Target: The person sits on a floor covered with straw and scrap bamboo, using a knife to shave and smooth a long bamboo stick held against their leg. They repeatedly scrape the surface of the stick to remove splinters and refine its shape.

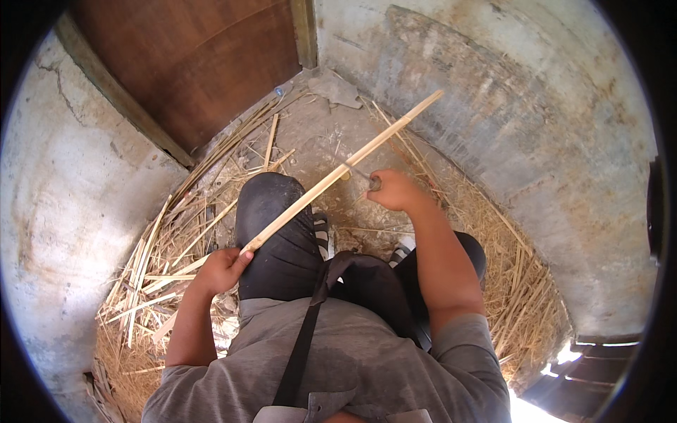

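A long pale strip, bamboo by its look [331, 180], slants from my left side over my left knee toward the far right. Its near end is gripped by my left hand [224, 270], thumb on top. My right hand [395, 190] is closed around the short handle of a knife [360, 173]. The thin dark blade meets the strip about midway along and partly passes behind it. A small yellowish curl [345, 175] hangs where blade and strip meet.
Split strips [151, 268] lie heaped at my left, with shavings [525, 296] piled along the right wall. A brown door [190, 63] stands at the far left, a stained wall [508, 106] at the right. A flat stone [335, 92] lies in the far corner.
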The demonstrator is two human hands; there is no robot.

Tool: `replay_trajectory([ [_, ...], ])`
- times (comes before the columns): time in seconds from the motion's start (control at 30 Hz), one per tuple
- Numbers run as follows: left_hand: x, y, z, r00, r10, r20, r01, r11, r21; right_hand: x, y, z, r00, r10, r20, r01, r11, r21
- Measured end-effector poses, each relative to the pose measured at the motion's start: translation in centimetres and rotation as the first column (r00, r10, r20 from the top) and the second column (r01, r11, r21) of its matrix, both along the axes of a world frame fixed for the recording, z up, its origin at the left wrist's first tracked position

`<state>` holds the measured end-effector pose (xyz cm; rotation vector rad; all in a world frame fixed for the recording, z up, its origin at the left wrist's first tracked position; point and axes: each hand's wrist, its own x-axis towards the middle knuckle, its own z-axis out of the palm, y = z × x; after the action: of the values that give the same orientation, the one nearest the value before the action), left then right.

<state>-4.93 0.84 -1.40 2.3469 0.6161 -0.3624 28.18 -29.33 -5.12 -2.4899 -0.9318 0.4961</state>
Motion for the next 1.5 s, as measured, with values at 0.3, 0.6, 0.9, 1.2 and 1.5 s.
replay_trajectory([
  [0.3, -0.2, -0.1, 0.1, 0.999, -0.015, 0.039, 0.012, 0.998, 0.062, -3.0, 3.0, 0.6, 0.958, 0.278, -0.063, -0.280, 0.960, -0.018],
  [0.6, 0.3, -0.3, 0.0, 1.000, 0.013, 0.022, -0.014, 1.000, 0.022, 0.9, -0.5, -1.9, 0.997, -0.068, -0.028, 0.070, 0.996, 0.059],
  [0.9, 0.2, -0.6, 0.4, 1.000, 0.018, 0.018, -0.019, 0.999, 0.045, -1.6, 1.6, 0.5, 0.985, 0.158, -0.069, -0.159, 0.987, -0.015],
  [1.2, 0.1, -0.4, 0.4, 1.000, 0.021, 0.016, -0.022, 1.000, 0.023, -1.2, 2.1, -0.6, 0.969, 0.230, -0.085, -0.230, 0.973, 0.013],
  [1.5, 0.1, -0.2, 0.0, 0.999, 0.013, 0.040, -0.014, 1.000, 0.023, 1.1, -0.8, -0.6, 0.997, -0.060, -0.046, 0.061, 0.998, 0.011],
])
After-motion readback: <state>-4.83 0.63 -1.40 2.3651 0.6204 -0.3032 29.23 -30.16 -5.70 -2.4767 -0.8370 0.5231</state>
